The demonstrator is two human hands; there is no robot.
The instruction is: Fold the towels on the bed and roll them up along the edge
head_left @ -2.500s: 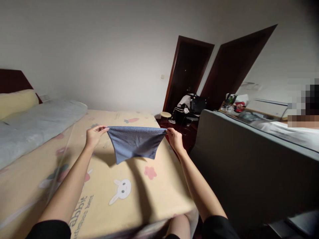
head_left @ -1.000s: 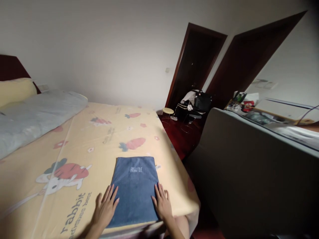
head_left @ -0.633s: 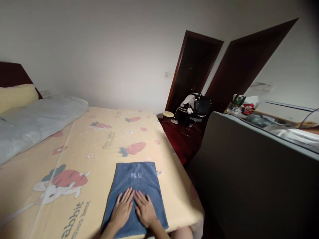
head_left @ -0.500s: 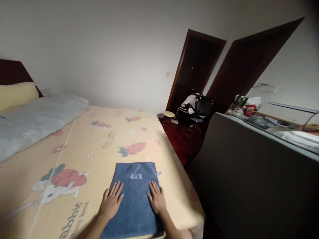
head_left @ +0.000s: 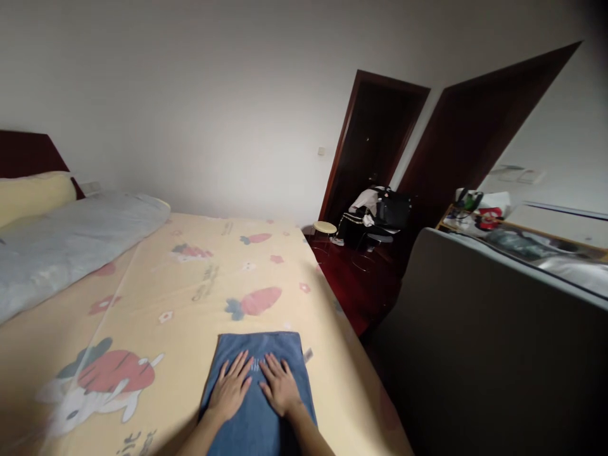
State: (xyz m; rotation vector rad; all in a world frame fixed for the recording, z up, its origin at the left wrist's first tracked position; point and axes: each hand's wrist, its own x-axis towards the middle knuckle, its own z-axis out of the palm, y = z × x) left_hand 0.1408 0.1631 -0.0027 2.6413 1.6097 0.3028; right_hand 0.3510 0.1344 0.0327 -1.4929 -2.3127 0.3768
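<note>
A blue towel (head_left: 259, 418) lies flat on the bed, its far edge straight and a small tag (head_left: 308, 355) sticking out on the right side. My left hand (head_left: 232, 387) rests palm down on its left half, fingers stretched out. Palm down on the right half is my right hand (head_left: 281, 386), fingers also spread. Pale lettering on the cloth is partly covered by the fingertips. The towel's near end runs out of the bottom of the view.
The yellow bed sheet (head_left: 199, 329) has a rabbit and carrot print. A grey quilt (head_left: 85, 244) and a yellow pillow (head_left: 38, 195) lie at the left. A dark panel (head_left: 475, 342) stands right of the bed. Stools, including a yellow-topped one (head_left: 325, 227), and a black bag (head_left: 393, 209) are near the door.
Both hands have moved closer together and further up the towel, now over its lettering. The camera view has tilted up slightly, so the towel sits lower in the picture.
</note>
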